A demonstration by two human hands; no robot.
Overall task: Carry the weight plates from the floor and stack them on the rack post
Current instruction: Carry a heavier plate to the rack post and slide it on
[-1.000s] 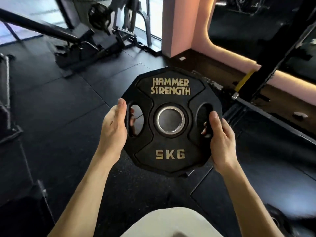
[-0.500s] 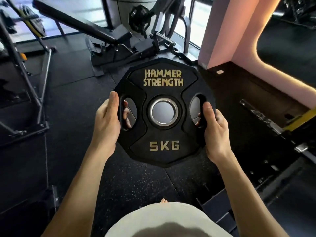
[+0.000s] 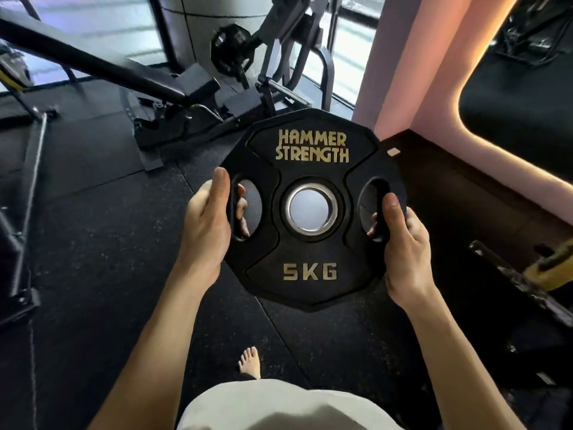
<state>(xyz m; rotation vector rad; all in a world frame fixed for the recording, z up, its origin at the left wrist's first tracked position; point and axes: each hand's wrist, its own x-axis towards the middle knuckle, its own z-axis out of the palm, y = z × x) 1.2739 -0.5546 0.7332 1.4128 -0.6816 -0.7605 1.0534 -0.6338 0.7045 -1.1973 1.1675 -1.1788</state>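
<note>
1. Since half a second ago your view has swung left: the bench machine [image 3: 173, 97] sits more central, the pink wall [image 3: 412, 72] has slid right, and a bare foot [image 3: 249, 363] now shows below. Grip on the plate unchanged.
2. Left hand [image 3: 206, 225]: thumb over the plate's front face, fingers [image 3: 241, 209] curled through the left handle slot, holding it.
3. Right hand [image 3: 403, 240]: same grip, mirrored, through the right slot.
4. Weight plate [image 3: 311, 209]: marked 5KG, held upright in front of your chest, face toward you, well clear of the rubber floor [image 3: 93, 243].
5. Step, as I read it: carry phase, plate lifted, not yet on the post.
6. No rack post clearly in view; the yellow-tagged bar [image 3: 527, 274] at right is too blurred to identify.
7. Next: find the post, then line the steel-ringed centre hole [image 3: 311, 209] up with it and slide on. Keep both grips until it seats.
</note>
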